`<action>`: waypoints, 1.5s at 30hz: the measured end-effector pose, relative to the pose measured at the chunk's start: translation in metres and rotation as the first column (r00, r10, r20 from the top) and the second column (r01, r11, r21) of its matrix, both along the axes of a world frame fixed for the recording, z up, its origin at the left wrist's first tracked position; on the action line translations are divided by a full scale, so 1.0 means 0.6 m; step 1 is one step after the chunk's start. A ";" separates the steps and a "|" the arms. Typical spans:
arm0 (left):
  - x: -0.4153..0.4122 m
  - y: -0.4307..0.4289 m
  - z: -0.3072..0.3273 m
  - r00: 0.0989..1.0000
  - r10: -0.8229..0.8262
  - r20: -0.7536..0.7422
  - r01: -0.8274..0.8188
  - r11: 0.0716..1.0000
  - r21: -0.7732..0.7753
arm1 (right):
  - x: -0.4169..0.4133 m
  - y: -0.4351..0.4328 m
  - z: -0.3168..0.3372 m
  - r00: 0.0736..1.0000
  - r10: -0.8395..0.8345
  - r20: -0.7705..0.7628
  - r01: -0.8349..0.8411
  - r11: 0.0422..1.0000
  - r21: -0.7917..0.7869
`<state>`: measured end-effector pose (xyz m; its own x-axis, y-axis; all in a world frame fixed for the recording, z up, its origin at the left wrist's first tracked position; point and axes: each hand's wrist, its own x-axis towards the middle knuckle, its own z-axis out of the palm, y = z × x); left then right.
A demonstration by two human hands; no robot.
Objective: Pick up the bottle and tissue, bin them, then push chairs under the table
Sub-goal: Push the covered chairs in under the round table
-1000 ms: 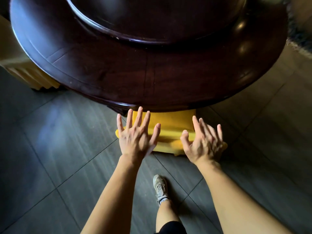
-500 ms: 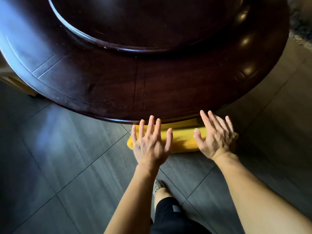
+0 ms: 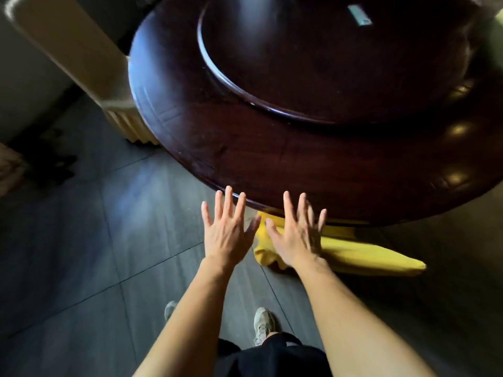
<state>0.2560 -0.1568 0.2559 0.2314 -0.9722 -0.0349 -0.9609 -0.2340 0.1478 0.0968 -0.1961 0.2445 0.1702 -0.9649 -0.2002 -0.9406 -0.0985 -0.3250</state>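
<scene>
Head view: yellow chair tucked under the round bench, both hands spread in front of it

The yellow-covered chair (image 3: 362, 254) sits low at the near edge of the dark round bench (image 3: 245, 148), most of it hidden beneath the rim, with only its yellow back and one corner showing on the floor side. No bottle or tissue can be made out.

The left hand (image 3: 227, 236) is held flat with fingers fanned wide, holding nothing, over the grey tiled floor (image 3: 95, 240) just left of the chair; its fingertips reach the line of the bench edge. The right hand (image 3: 296, 238) is likewise spread wide and empty, lying in front of the chair's left end; it is blurred, and whether the palm touches the yellow cover cannot be told. The thumbs nearly meet between the two hands.

On the bench rests a raised round turntable (image 3: 326, 63) of the same dark wood, with a small pale strip (image 3: 359, 14) near the far side. A cream-covered chair (image 3: 81, 58) stands at the bench's left edge, its pleated skirt partly under the rim. Below the arms, two pale shoes (image 3: 262, 323) and dark shorts (image 3: 272, 357) are visible
</scene>
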 end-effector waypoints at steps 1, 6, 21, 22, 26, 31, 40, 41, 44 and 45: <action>0.030 0.007 0.007 1.000 0.031 0.000 -0.031 0.999 -0.007 | 0.032 0.006 0.006 0.999 0.029 0.015 -0.029 1.000 0.000; 0.193 0.057 0.037 0.981 0.192 0.014 -0.192 0.981 -0.017 | 0.179 0.020 0.050 0.979 0.201 0.029 -0.200 0.979 -0.032; 0.706 0.270 0.136 0.839 0.543 -0.035 -0.542 0.830 -0.130 | 0.733 0.100 0.190 0.847 0.524 0.091 -0.487 0.833 -0.262; 0.731 0.285 0.139 0.828 0.560 -0.033 -0.559 0.819 -0.126 | 0.766 0.113 0.193 0.833 0.545 0.097 -0.505 0.819 -0.273; 0.814 0.331 0.148 0.797 0.603 -0.031 -0.602 0.790 -0.119 | 0.874 0.156 0.197 0.782 0.616 0.094 -0.567 0.766 -0.304; 0.907 0.351 0.152 0.770 0.638 -0.024 -0.636 0.762 -0.122 | 0.983 0.167 0.196 0.735 0.674 0.067 -0.627 0.714 -0.311; 1.122 0.301 0.129 0.725 0.688 -0.036 -0.687 0.718 -0.107 | 1.195 0.095 0.159 0.703 0.709 0.058 -0.667 0.686 -0.292; 1.136 0.296 0.130 0.723 0.690 -0.034 -0.688 0.716 -0.114 | 1.206 0.089 0.160 0.705 0.707 0.053 -0.666 0.685 -0.294; 1.233 0.246 0.127 0.723 0.689 -0.051 -0.689 0.715 -0.116 | 1.304 0.034 0.162 0.716 0.694 0.081 -0.649 0.703 -0.290; 1.265 0.229 0.126 0.718 0.693 -0.068 -0.695 0.711 -0.107 | 1.336 0.015 0.165 0.726 0.681 0.095 -0.634 0.717 -0.290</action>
<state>1.0149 -0.0192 0.3318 0.8431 -0.5350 0.0537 -0.5312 -0.8135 0.2368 0.8986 -0.1870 0.3433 0.7887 -0.6057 0.1048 -0.5343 -0.7599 -0.3702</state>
